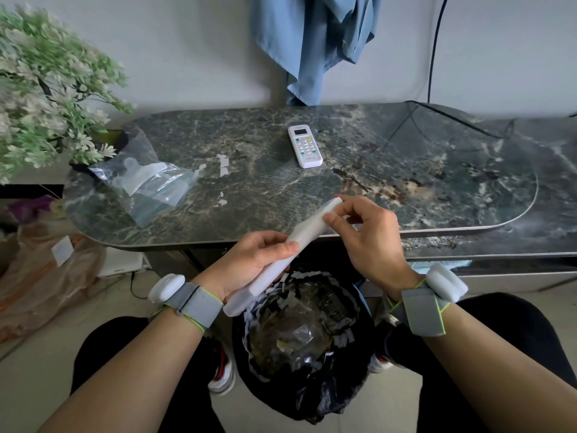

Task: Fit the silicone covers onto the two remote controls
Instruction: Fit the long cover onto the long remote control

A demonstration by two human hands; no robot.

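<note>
1. The person's left hand (249, 260) is wrapped around the lower half of a long white remote (274, 260), with the thumb lying on top.
2. The right hand (368, 232) pinches the far end of that same remote with its thumb and fingers.
3. There is a thin see-through cover (327, 205) at that far end, right where the right fingers pinch. I cannot tell how far on it is.
4. The long remote is held in the air, tilted, just over the near edge of the table (437, 182).
5. A second remote (305, 146) lies flat on the dark stone table, buttons up, well apart from both hands. It looks bare.
6. A clear plastic bag (146, 179) lies on the left part of the table. Inside it is a pale, cloudy silicone cover (140, 176) with little round ears at one end.
7. Under the hands, on the floor, stands a bin with a black bag (306, 354) in it. The bin holds torn white paper strips and crumpled clear plastic.
8. A leafy plant (50, 89) stands at the left end of the table.
9. A blue cloth (312, 42) hangs on the wall behind the table.
10. Each wrist wears a grey band with a white block on it.
</note>
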